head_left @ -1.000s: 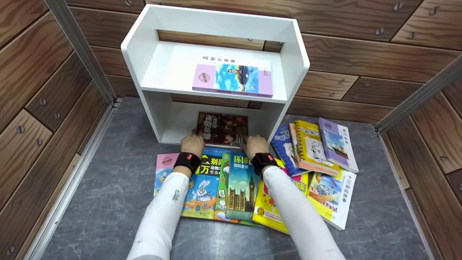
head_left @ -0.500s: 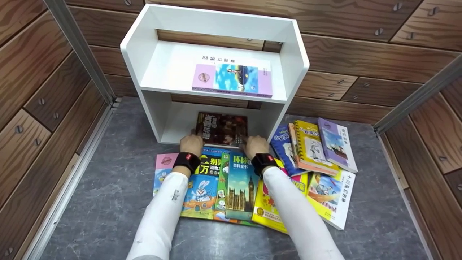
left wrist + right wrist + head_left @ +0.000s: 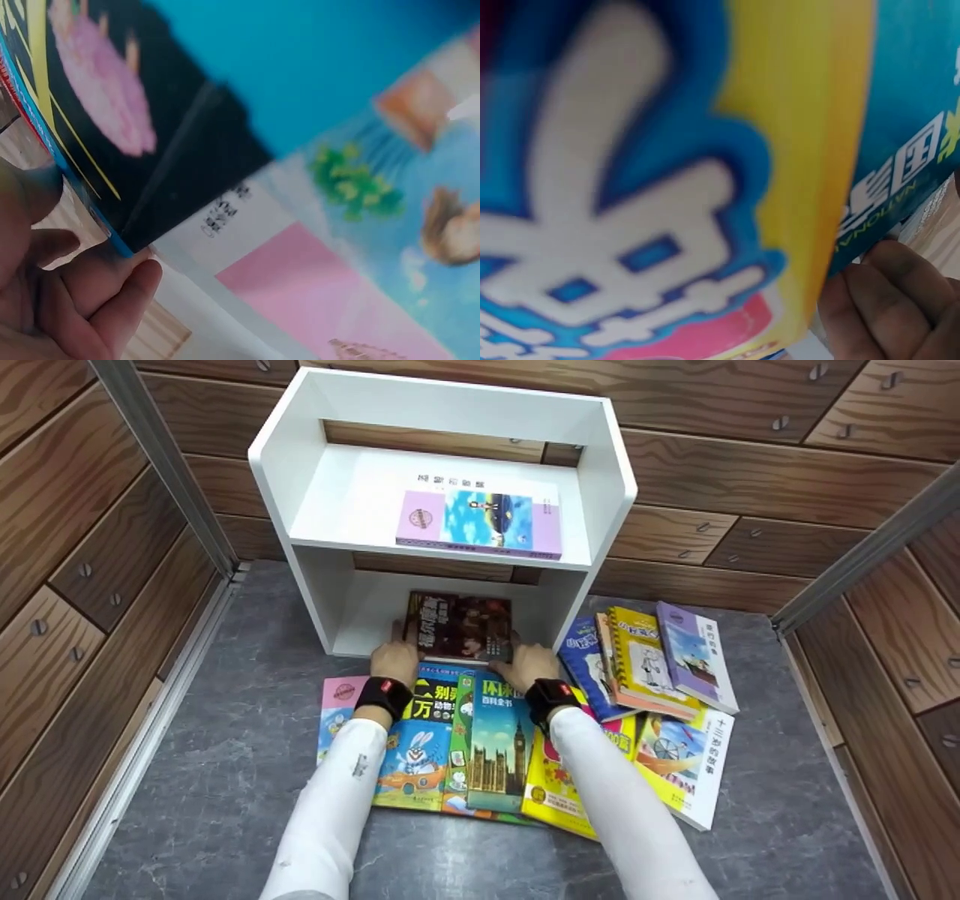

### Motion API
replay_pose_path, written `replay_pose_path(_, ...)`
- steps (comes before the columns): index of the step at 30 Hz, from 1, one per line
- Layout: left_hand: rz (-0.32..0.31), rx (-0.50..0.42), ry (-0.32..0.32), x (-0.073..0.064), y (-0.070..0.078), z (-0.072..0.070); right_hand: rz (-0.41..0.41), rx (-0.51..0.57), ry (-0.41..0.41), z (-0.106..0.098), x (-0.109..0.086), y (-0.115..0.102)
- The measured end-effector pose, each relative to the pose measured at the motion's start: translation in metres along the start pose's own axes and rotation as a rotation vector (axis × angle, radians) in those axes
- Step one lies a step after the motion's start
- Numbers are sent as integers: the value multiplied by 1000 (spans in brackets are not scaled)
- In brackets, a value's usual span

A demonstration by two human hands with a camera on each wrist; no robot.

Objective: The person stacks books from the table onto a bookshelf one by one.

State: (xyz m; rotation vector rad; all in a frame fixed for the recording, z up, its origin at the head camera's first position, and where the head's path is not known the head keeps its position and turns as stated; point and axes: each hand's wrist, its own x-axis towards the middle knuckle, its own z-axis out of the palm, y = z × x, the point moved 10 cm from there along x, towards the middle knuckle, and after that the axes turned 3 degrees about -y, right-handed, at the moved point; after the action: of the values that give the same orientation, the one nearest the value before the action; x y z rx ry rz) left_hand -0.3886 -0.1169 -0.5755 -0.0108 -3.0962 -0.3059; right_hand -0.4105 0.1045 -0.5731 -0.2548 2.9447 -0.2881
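Observation:
A dark brown book (image 3: 459, 625) lies flat on the lower shelf board, its front edge close to the front of the white shelf. My left hand (image 3: 394, 661) is at its left front corner, index finger pointing along the side. At the right front corner is my right hand (image 3: 531, 666), thumb toward the front edge and index finger along the right side. The left wrist view shows the left fingers (image 3: 112, 300) bent past a blue-and-black book cover (image 3: 187, 150). In the right wrist view, the right fingers (image 3: 889, 300) show beyond a teal cover (image 3: 915, 90).
Several colourful books (image 3: 501, 757) overlap on the grey floor under my forearms. More books, including a yellow spiral-bound one (image 3: 643, 656), fan out right of the white shelf (image 3: 296, 472). A purple-edged book (image 3: 487, 521) lies on the upper board. Wood-patterned walls enclose the floor.
Both hands have loosened at the book's corners: index fingers now stretch along its sides and the right thumb reaches out to the front edge. The head view has shifted slightly.

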Motion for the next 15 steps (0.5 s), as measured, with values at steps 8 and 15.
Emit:
replay_pose_path(8,-38,-210,-169,-6,-14,5,-74,126,-129,2,-13,1)
replay_pose_path(15,-37,-379,-282,-20,-18,9,-137,302,-75,-5,-46,5)
